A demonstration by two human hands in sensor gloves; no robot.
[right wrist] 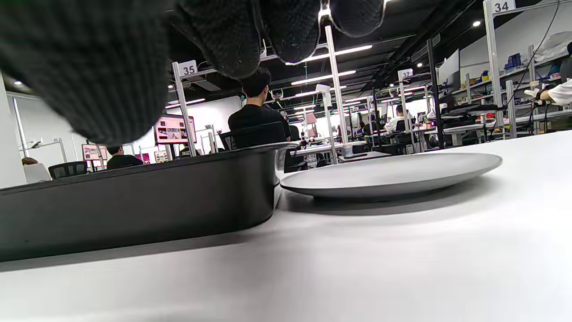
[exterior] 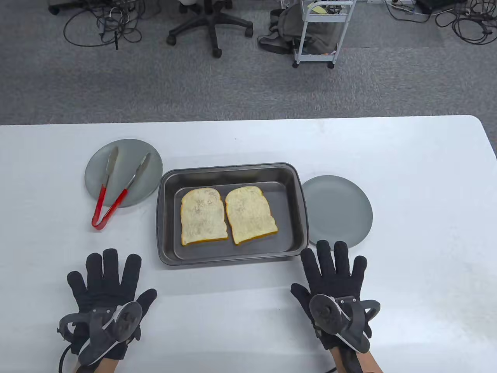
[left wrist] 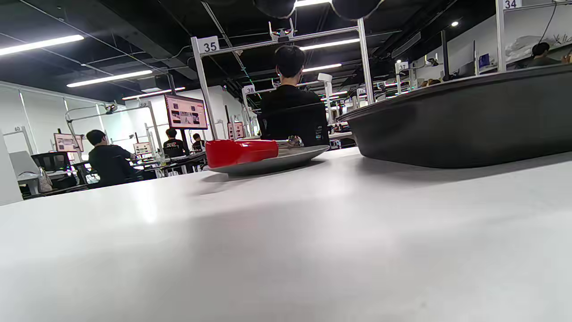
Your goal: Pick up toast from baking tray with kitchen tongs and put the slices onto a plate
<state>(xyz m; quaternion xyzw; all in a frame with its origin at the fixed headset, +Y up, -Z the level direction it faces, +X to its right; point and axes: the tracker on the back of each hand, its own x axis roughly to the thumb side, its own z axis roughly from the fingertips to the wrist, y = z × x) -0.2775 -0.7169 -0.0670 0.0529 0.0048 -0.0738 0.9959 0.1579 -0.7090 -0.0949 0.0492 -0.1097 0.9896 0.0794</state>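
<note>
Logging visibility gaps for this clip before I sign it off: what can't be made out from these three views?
- Toast: shows only in the table view; the baking tray wall hides both slices in the wrist views.
- Tongs: left wrist view shows only the red handles; the tips are hidden behind them.
- Left hand: absent from its wrist view except dark fingertips cut by the top edge.
- Right hand: blurred fingers in its wrist view.
</note>
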